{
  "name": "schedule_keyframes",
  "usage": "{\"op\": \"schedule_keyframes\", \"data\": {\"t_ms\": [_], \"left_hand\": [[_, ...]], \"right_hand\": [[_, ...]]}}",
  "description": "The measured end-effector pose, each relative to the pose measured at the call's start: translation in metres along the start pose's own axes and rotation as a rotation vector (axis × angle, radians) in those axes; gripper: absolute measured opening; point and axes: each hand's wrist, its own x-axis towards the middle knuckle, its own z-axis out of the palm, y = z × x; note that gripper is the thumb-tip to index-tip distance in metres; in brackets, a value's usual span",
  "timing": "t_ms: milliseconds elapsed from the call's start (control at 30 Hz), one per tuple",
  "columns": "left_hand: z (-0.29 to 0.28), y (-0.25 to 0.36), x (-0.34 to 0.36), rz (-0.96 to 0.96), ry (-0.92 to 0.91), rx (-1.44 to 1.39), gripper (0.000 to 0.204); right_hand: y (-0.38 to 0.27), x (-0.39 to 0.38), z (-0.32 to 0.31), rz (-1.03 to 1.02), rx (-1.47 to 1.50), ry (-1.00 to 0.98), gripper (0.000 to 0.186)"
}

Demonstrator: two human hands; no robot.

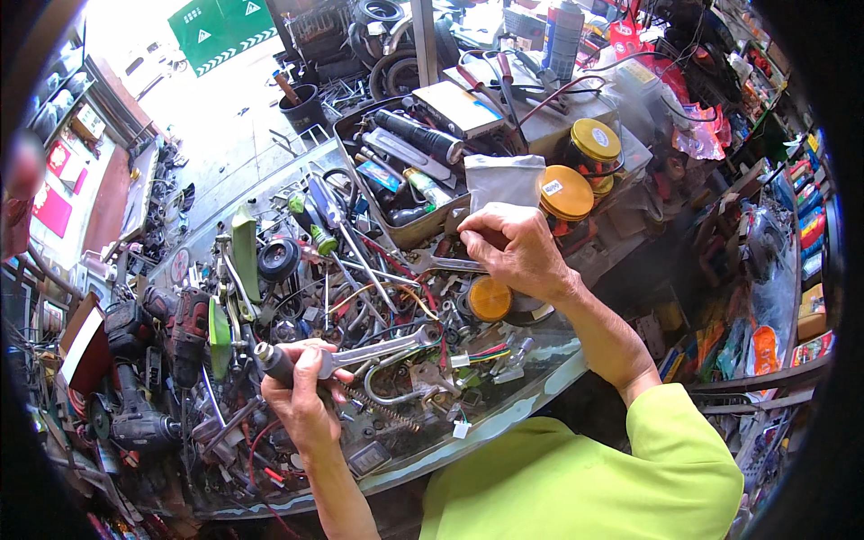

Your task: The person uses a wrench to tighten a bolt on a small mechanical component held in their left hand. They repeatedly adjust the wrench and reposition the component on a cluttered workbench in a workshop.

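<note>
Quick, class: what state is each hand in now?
Left hand: closed, holding a wrench and a dark-handled tool.
Right hand: partly closed; cannot tell whether it holds anything.

Silver wrench (382, 349) gripped in left hand (304, 396), open end rightward. Dark, metal-tipped cylindrical tool (275, 363), same grip. Second wrench (456, 265) near right hand (522, 250).

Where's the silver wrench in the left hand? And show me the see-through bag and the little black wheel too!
Silver wrench (378, 350): head view, middle of its shaft.
See-through bag (506, 183): head view, middle of its front.
Little black wheel (279, 258): head view, near its hub.
</note>
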Motion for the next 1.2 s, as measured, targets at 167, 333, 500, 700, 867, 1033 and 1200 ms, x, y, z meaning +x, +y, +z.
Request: {"op": "schedule_keyframes", "data": {"t_ms": [167,333,500,700,867,1033,1200], "left_hand": [[-0.007,0.004,0.003,-0.027,0.093,-0.233,0.006],[-0.005,0.007,0.004,-0.006,0.132,-0.278,0.011],[-0.019,0.008,0.004,-0.059,0.041,-0.648,0.01],[-0.023,0.004,0.005,-0.101,-0.041,-0.792,0.012],[-0.021,0.001,0.005,-0.119,-0.057,-0.734,0.011],[-0.021,-0.001,0.003,-0.151,-0.091,-0.75,0.014],[-0.013,0.0,0.001,-0.212,-0.122,-0.732,0.011]], "right_hand": [[-0.011,0.0,-0.005,-0.07,-0.34,-0.215,0.021],[-0.015,-0.013,0.005,-0.106,-0.536,-0.325,0.019],[-0.014,-0.014,0.005,-0.118,-0.544,-0.315,0.017],[-0.025,-0.015,-0.002,-0.165,-0.398,-0.245,0.015],[-0.038,-0.008,-0.012,0.276,0.2,-0.041,0.019],[-0.029,-0.001,-0.019,0.524,0.762,-0.025,0.021],[-0.014,-0.006,-0.013,0.559,1.006,-0.073,0.022]]}}
